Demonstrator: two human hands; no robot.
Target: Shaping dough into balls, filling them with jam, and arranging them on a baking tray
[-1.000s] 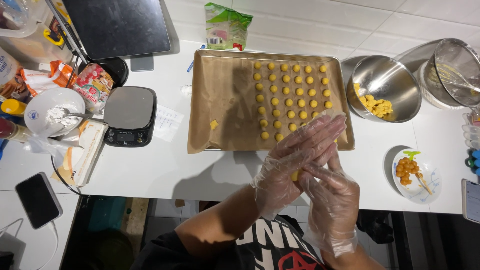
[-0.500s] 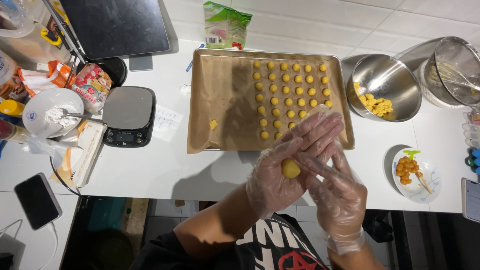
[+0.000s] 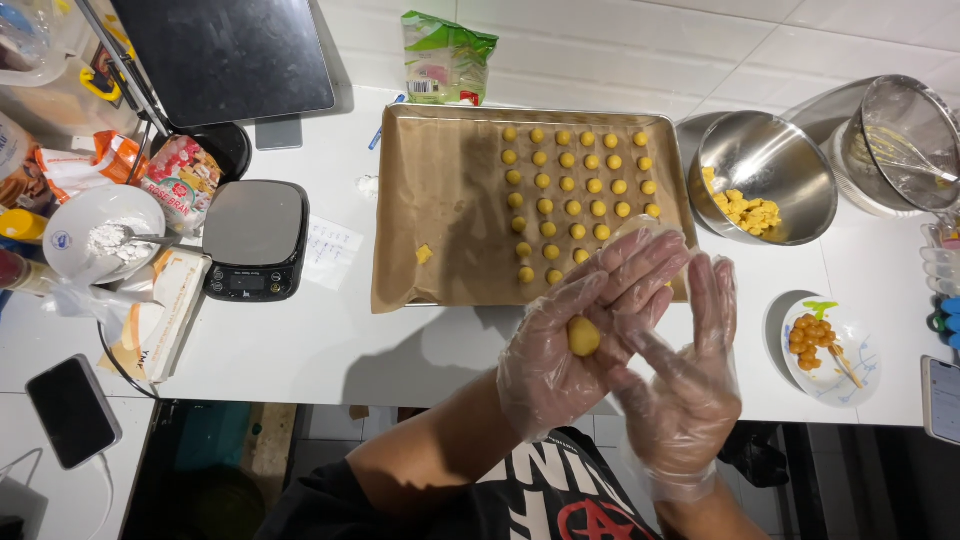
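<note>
Both my hands wear clear plastic gloves and meet in front of me, near the white table's front edge. A small yellow dough ball [image 3: 583, 336] rests on the palm of my left hand [image 3: 575, 340]. My right hand [image 3: 690, 370] is flat beside it, fingers up, its fingers touching the left hand's. Just beyond them lies a baking tray [image 3: 440, 200] lined with brown paper, holding several rows of similar yellow balls [image 3: 575, 190] on its right half. One yellow scrap [image 3: 423, 255] lies alone on the paper.
A steel bowl [image 3: 770, 160] with yellow dough pieces stands right of the tray, a sieve in a pot [image 3: 905, 140] behind it. A small plate of orange bits [image 3: 830, 345] sits at right. Left: kitchen scale [image 3: 255, 240], white bowl of powder [image 3: 100, 230], packets, phone [image 3: 72, 410].
My palms were pressed together over the dough a second ago. They have slid apart, and the yellow ball now shows on my left palm.
</note>
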